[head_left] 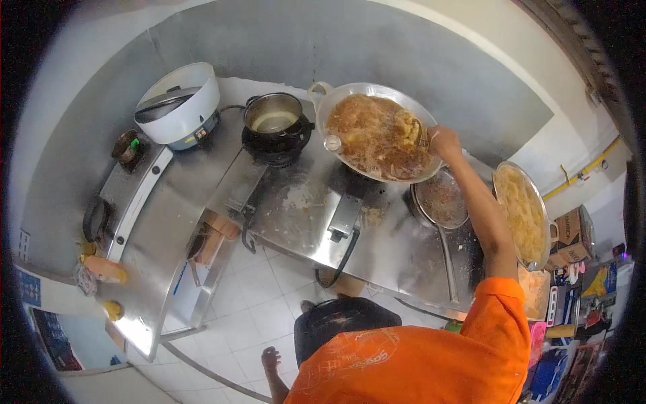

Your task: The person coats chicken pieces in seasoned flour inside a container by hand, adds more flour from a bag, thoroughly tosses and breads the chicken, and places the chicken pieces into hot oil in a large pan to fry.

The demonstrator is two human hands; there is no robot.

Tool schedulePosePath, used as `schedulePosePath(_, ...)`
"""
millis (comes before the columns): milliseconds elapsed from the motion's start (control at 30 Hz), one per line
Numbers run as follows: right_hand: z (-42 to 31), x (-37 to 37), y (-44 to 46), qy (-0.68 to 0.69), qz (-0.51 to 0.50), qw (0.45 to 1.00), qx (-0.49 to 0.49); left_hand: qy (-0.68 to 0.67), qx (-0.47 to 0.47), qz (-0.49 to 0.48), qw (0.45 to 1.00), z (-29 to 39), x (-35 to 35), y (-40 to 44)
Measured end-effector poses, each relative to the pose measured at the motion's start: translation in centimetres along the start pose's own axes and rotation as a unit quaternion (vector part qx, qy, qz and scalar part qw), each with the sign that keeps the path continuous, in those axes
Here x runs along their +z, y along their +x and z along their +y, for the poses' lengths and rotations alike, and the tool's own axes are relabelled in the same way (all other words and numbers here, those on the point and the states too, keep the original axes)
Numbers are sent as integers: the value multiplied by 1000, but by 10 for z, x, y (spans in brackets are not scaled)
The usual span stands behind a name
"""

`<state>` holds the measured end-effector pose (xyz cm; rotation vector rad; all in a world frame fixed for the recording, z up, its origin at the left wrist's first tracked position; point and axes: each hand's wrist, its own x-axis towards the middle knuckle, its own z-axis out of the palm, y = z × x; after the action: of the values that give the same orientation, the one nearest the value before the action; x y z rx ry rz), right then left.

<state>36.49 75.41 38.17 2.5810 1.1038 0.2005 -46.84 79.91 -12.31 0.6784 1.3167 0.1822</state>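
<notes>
My right hand is closed at the right rim of a large wok, gripping a metal cooking utensil. Its kind is hard to make out, as my fingers cover most of it. Beside its tip, golden fried food sits in the bubbling brown oil. A small round dial, like a thermometer, rests at the wok's left inner edge. Low beside my body hangs my left hand, fingers loosely curled and slightly apart, with nothing visible in it.
A long-handled strainer lies over a pan right of the wok. Further right stands a second wide pan of yellowish, foamy contents. A pot on a burner and a white rice cooker stand left. The steel counter runs between.
</notes>
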Motion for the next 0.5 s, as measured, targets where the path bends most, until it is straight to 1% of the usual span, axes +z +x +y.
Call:
schedulePosePath(67, -26, -3, 4, -23, 52, 998, 15, -137, -4, -76, 988, 2, -16, 23)
schedulePosePath(100, -35, 2, 2, -34, 75, 996, 24, -133, -24, -75, 988, 7, -15, 31)
schedulePosePath(167, -52, 23, 2, -10, 157, 988, 8, 4, 21, 6, 1000, 18, 8, 21)
schedulePosePath(200, -59, 30, -1, 3, 197, 980, -1, 73, 44, 48, 995, 20, 16, 13)
schedulePosePath(300, -54, 34, -29, 15, 198, 980, 25, 79, 16, 46, 996, 15, 15, 15)
schedulePosePath(400, -44, 29, -55, -47, 98, 989, 102, 127, -24, 86, 988, 4, 22, 15)
schedulePosePath(433, -38, 39, -66, -38, 119, 989, 82, 65, 6, -1, 998, -8, 14, 21)
schedulePosePath(467, -32, 57, -74, -27, 142, 987, 62, 1, 37, -86, 996, -21, 1, 32)
schedulePosePath(500, -27, 69, -81, -16, 168, 985, 40, -65, 69, -169, 981, -23, -6, 39)
